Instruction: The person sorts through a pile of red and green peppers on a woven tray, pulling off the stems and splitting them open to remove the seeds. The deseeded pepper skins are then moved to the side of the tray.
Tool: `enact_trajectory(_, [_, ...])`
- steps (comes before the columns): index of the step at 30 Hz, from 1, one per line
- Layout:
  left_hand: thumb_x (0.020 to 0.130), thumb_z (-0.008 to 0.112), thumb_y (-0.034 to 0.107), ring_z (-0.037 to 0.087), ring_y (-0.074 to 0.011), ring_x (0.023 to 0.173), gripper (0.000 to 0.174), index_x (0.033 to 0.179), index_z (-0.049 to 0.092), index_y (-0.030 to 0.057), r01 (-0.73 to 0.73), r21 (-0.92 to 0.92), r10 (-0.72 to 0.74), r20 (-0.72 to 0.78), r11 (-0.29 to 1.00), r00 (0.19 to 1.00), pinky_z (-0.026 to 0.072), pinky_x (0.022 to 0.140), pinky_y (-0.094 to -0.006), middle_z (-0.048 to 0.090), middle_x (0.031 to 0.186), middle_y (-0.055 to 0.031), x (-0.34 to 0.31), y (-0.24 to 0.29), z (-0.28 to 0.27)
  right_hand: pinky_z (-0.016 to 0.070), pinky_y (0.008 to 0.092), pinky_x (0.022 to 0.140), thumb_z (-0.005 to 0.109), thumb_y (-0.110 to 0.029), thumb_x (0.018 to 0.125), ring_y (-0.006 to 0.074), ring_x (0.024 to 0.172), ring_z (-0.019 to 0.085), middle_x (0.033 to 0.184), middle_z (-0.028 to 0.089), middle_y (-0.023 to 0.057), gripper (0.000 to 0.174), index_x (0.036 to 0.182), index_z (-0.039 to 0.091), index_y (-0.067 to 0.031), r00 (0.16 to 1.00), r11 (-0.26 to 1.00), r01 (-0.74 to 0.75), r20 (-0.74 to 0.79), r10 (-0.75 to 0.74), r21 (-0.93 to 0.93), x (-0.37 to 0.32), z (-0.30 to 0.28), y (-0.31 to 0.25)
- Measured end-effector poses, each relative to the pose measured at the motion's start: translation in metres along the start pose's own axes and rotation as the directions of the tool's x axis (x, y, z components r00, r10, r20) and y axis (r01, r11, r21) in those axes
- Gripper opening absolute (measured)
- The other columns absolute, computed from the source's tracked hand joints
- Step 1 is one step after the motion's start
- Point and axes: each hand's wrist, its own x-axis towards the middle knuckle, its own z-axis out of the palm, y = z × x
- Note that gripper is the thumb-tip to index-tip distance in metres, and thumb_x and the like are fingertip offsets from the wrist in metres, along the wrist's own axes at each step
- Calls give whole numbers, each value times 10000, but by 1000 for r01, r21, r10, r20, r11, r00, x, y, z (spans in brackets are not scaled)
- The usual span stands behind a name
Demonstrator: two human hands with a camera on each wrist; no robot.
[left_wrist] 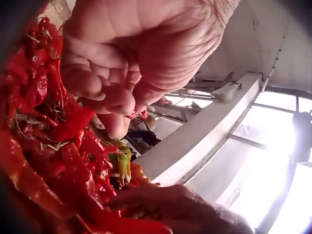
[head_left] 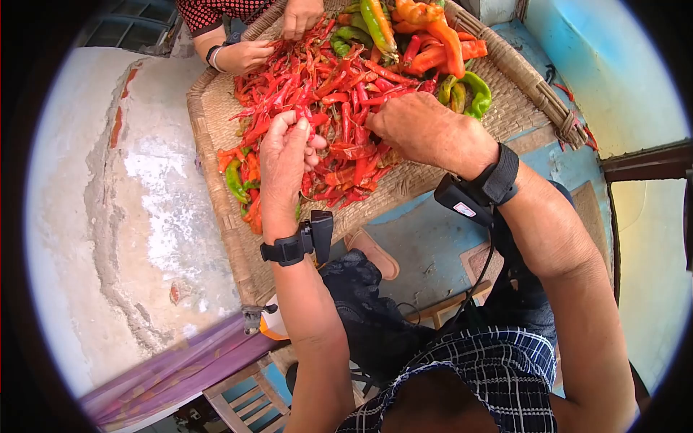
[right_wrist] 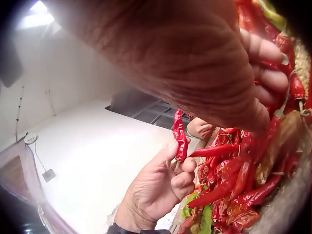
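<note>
A heap of red chili peppers [head_left: 346, 108] lies on a woven tray [head_left: 209, 144]. My left hand [head_left: 285, 155] is raised at the near left of the heap. In the right wrist view, its thumb and fingers pinch a small wrinkled red chili pepper [right_wrist: 179, 136] that points upward. My right hand [head_left: 433, 130] is low over the right side of the heap, back upward and fingers bent down among the chilies. In the right wrist view its fingers [right_wrist: 270, 78] lie against red chilies; I cannot tell whether they grip one.
Larger orange-red peppers [head_left: 451, 47] and green peppers [head_left: 478, 94] lie at the tray's far right, with more green ones [head_left: 235, 180] at its left. Another person's hands [head_left: 245, 56] work at the heap's far edge. A peeling wall [head_left: 159, 180] stands left, a slatted wooden seat [head_left: 249, 404] below.
</note>
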Motion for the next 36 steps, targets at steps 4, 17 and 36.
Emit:
enact_trajectory(4, [963, 551, 232, 473, -37, 521, 170, 1041, 558, 81, 10, -189, 7, 85, 982, 996, 372, 485, -167, 608, 711, -15, -1, -2, -14, 527, 432, 636, 608, -79, 779, 331, 751, 665, 738, 641, 164, 124, 877, 599, -4, 1000, 1000, 21, -16, -20, 8, 0, 2, 0])
enact_trajectory(17, [811, 662, 79, 629, -316, 899, 424, 1225, 574, 103, -180, 862, 414, -38, 475, 910, 493, 800, -391, 604, 1084, -165, 34, -70, -47, 548, 387, 690, 598, -112, 791, 279, 813, 687, 829, 688, 112, 126, 861, 688, -60, 998, 998, -36, 45, 39, -59, 5, -2, -7])
enact_trajectory(36, [934, 604, 159, 544, -43, 633, 120, 968, 605, 44, -237, 96, 243, -52, 967, 969, 431, 552, -183, 623, 784, 15, 22, -23, -9, 551, 378, 686, 648, -120, 759, 266, 821, 686, 833, 679, 114, 150, 900, 661, -72, 999, 995, -6, -53, 1, -99, 11, 0, -8])
